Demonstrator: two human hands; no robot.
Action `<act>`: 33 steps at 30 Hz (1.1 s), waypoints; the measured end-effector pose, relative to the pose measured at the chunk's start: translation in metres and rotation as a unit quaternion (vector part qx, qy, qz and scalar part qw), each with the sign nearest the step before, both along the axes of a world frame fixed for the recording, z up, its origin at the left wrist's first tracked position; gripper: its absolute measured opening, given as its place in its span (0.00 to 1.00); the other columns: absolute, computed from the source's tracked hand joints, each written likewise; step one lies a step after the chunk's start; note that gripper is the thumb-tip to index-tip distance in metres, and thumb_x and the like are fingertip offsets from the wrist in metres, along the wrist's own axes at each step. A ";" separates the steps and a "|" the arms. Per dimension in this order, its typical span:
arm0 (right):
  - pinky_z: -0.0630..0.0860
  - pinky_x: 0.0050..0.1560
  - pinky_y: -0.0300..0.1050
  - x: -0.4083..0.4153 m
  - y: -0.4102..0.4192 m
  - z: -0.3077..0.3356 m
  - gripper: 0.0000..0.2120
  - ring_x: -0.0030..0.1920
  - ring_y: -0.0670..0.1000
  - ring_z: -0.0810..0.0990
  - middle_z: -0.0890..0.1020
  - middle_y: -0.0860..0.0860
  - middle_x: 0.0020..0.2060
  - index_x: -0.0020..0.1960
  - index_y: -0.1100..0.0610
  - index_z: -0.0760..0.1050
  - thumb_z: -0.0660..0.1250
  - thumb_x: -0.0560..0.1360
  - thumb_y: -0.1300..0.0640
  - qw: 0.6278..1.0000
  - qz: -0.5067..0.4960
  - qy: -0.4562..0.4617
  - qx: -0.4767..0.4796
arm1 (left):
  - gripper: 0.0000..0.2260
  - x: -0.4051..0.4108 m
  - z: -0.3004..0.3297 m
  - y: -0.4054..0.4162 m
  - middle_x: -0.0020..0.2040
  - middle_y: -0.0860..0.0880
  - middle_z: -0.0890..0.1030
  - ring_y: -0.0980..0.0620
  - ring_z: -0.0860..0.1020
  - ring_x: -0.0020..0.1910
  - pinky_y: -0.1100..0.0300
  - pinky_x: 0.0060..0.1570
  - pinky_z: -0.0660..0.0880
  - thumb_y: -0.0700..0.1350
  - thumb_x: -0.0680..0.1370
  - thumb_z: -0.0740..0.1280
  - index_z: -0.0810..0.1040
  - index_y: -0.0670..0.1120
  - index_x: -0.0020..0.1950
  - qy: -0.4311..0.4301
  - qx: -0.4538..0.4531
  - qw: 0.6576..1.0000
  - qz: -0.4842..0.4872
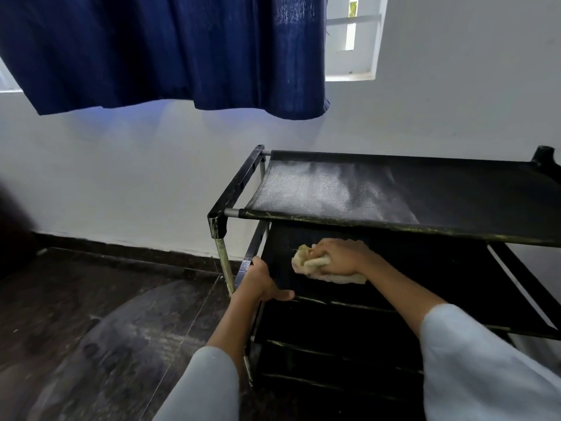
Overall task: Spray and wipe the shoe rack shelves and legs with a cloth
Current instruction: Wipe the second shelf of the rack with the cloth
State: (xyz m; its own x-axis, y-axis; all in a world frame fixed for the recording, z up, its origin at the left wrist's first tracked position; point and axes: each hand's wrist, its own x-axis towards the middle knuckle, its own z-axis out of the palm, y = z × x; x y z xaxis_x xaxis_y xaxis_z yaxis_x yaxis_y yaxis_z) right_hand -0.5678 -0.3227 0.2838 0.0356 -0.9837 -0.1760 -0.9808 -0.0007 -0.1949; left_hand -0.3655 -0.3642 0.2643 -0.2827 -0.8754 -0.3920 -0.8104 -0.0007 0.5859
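Observation:
A black shoe rack (233,189) with fabric shelves and metal legs stands against the white wall. Its top shelf (394,192) shows a pale, wet-looking sheen on the left half. My right hand (337,256) is under the top shelf, shut on a crumpled cream cloth (312,265) pressed onto the second shelf (425,278) near its left end. My left hand (261,282) grips the front left corner of that second shelf, thumb on top. Lower shelves show dimly below. No spray bottle is in view.
A dark blue curtain (170,50) hangs over the window above, with a strip of window (352,38) uncovered at the right. Dark tiled floor (91,314) spreads to the left of the rack. A dark object sits at the far left edge.

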 end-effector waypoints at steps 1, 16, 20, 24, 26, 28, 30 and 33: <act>0.68 0.52 0.48 0.003 -0.004 -0.003 0.14 0.59 0.51 0.76 0.74 0.42 0.59 0.58 0.35 0.74 0.64 0.73 0.39 1.000 -0.014 0.002 -0.026 | 0.51 0.000 0.000 0.000 0.72 0.44 0.64 0.47 0.64 0.71 0.53 0.69 0.65 0.48 0.64 0.79 0.49 0.37 0.74 -0.005 -0.004 1.000 -0.002; 0.71 0.54 0.49 0.052 0.004 0.008 0.15 0.62 0.49 0.74 0.72 0.44 0.63 0.61 0.39 0.73 0.64 0.75 0.42 0.984 0.176 0.021 0.009 | 0.22 -0.005 0.007 0.010 0.46 0.41 0.76 0.39 0.74 0.51 0.52 0.55 0.65 0.56 0.82 0.52 0.72 0.38 0.57 0.269 0.154 0.943 0.121; 0.72 0.47 0.47 0.057 0.020 0.012 0.15 0.51 0.54 0.78 0.72 0.46 0.55 0.61 0.38 0.73 0.64 0.75 0.41 0.988 0.148 0.031 -0.031 | 0.28 -0.009 0.003 0.002 0.41 0.41 0.74 0.42 0.71 0.42 0.45 0.59 0.63 0.61 0.79 0.49 0.72 0.38 0.42 0.350 0.183 0.909 0.131; 0.70 0.40 0.48 0.072 0.007 -0.001 0.12 0.44 0.58 0.80 0.72 0.49 0.52 0.58 0.41 0.74 0.64 0.75 0.43 0.983 0.132 0.079 -0.098 | 0.33 -0.005 0.001 0.005 0.62 0.40 0.73 0.41 0.72 0.61 0.52 0.61 0.68 0.44 0.67 0.78 0.66 0.37 0.66 0.060 0.006 0.995 0.075; 0.70 0.40 0.49 0.080 -0.006 -0.007 0.09 0.44 0.59 0.80 0.72 0.51 0.52 0.56 0.46 0.75 0.63 0.77 0.48 0.979 0.112 0.105 -0.138 | 0.43 -0.003 0.000 0.006 0.67 0.41 0.69 0.44 0.69 0.67 0.54 0.65 0.68 0.41 0.63 0.80 0.59 0.38 0.71 0.021 -0.035 0.999 0.035; 0.72 0.43 0.51 0.087 -0.024 -0.012 0.09 0.47 0.59 0.80 0.72 0.52 0.55 0.56 0.49 0.76 0.61 0.78 0.53 0.977 0.071 0.111 -0.169 | 0.45 -0.003 -0.003 0.002 0.69 0.44 0.68 0.46 0.67 0.69 0.56 0.66 0.67 0.43 0.64 0.79 0.56 0.38 0.72 0.007 -0.022 0.999 0.026; 0.71 0.47 0.50 0.090 -0.045 -0.013 0.12 0.52 0.57 0.80 0.74 0.51 0.57 0.58 0.49 0.77 0.58 0.80 0.53 0.978 0.012 0.103 -0.179 | 0.46 -0.003 -0.002 0.001 0.71 0.46 0.66 0.48 0.65 0.71 0.57 0.68 0.64 0.45 0.65 0.78 0.53 0.38 0.73 -0.006 -0.015 1.000 0.010; 0.68 0.51 0.48 0.077 -0.075 -0.019 0.13 0.58 0.56 0.76 0.79 0.51 0.57 0.59 0.49 0.78 0.59 0.79 0.49 0.974 -0.126 0.023 -0.185 | 0.47 -0.004 -0.003 -0.004 0.71 0.46 0.66 0.48 0.65 0.70 0.55 0.69 0.64 0.47 0.64 0.80 0.54 0.39 0.73 -0.013 0.002 1.000 0.012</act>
State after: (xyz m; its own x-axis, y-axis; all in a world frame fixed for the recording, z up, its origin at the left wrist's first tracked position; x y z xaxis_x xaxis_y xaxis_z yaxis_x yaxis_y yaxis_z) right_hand -0.4908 -0.3974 0.2645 -0.2144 -0.9566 0.1976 -0.9668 0.1790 -0.1825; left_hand -0.3692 -0.3682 0.2617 -0.2513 -0.8803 -0.4024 -0.8256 -0.0221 0.5638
